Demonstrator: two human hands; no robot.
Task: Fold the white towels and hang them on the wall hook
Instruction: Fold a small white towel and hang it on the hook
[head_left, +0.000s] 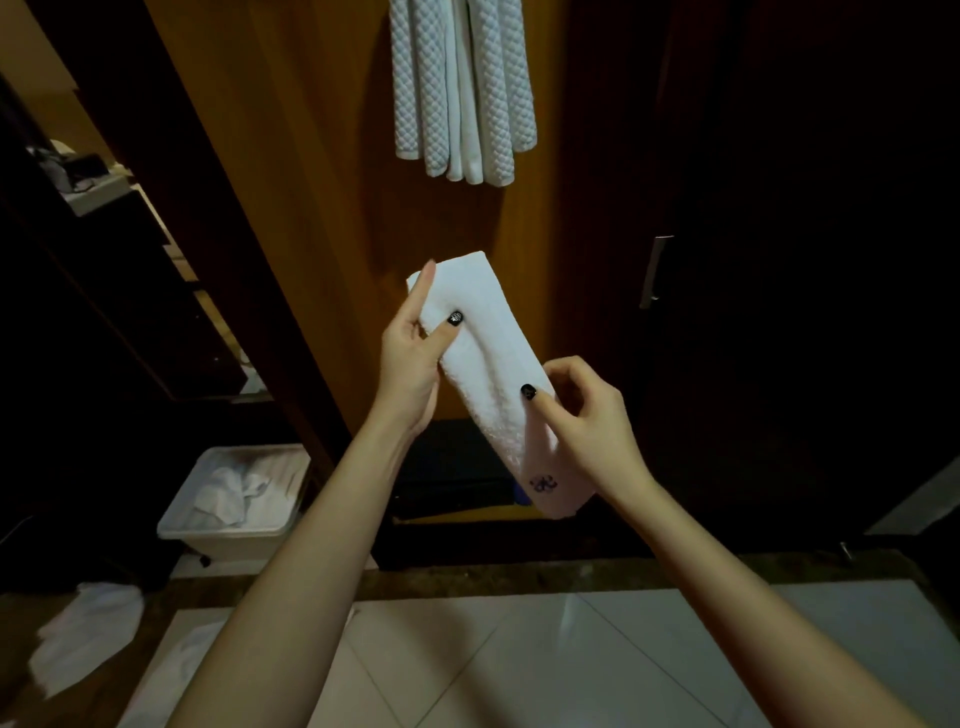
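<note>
A: What do we have in our hands?
B: We hold a folded white towel. It is a long strip, up in the air in front of the brown wood wall. It tilts, with its top end to the left and its low end to the right.
A: How does our left hand hold it?
B: Our left hand grips the top part. The thumb lies on the front and the fingers go behind.
A: And our right hand?
B: Our right hand pinches the low part. The thumb is on the front and the other fingers curl at the towel's right edge.
A: Is there something on the towel?
B: A little dark stitched mark sits near its low end.
A: What do we see up high?
B: Bumpy white towels hang on the wall, right above the one we hold and apart from it. We cannot see what they hang from.
A: And down low?
B: At our left stands a white bin with crumpled white cloths in it. Nearer to us, one more white cloth lies down low at the far left. A metal door handle is on the dark door at the right.
</note>
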